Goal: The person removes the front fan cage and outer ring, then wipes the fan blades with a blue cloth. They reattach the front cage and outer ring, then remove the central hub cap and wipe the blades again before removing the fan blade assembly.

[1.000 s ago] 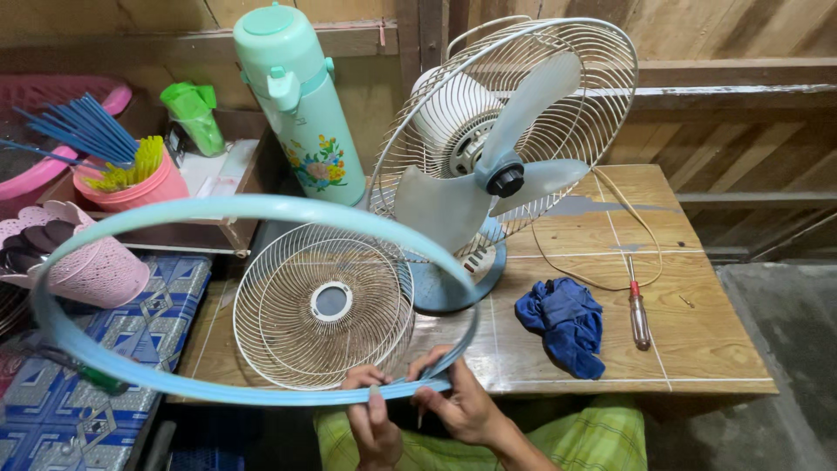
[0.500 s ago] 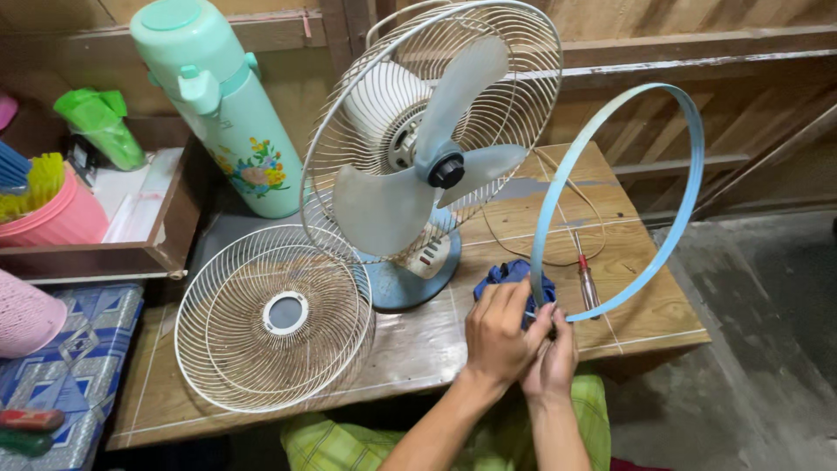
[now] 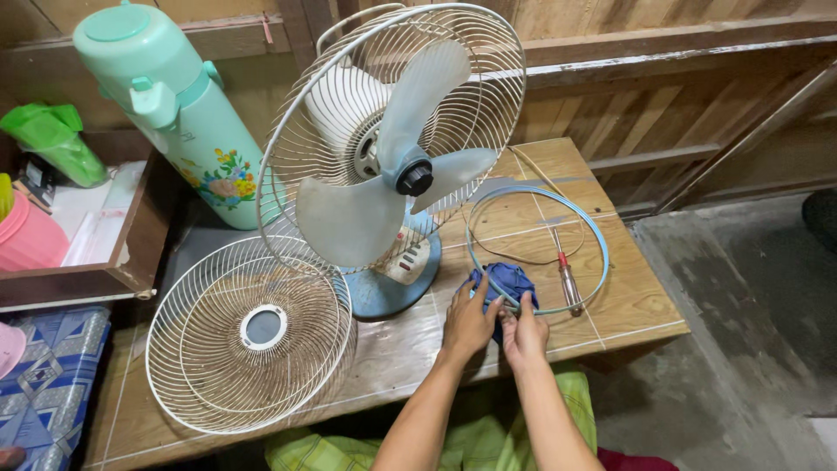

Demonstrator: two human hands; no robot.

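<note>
Left of the fan [image 3: 384, 166]: mint thermos flask [image 3: 179, 113] behind, detached front grille [image 3: 248, 336] flat on the wooden table [image 3: 392, 358]. Right of the fan's base: left hand [image 3: 466, 321] and right hand [image 3: 526, 336] side by side, fingers curled lightly around the near edge of the light blue ring [image 3: 536, 249]. Ring lying flat over a blue rag [image 3: 504, 283], encircling a screwdriver [image 3: 567, 277].

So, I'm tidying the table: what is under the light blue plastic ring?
The light blue plastic ring lies over a blue cloth and a red-handled screwdriver. Both hands cover part of the cloth.
</note>
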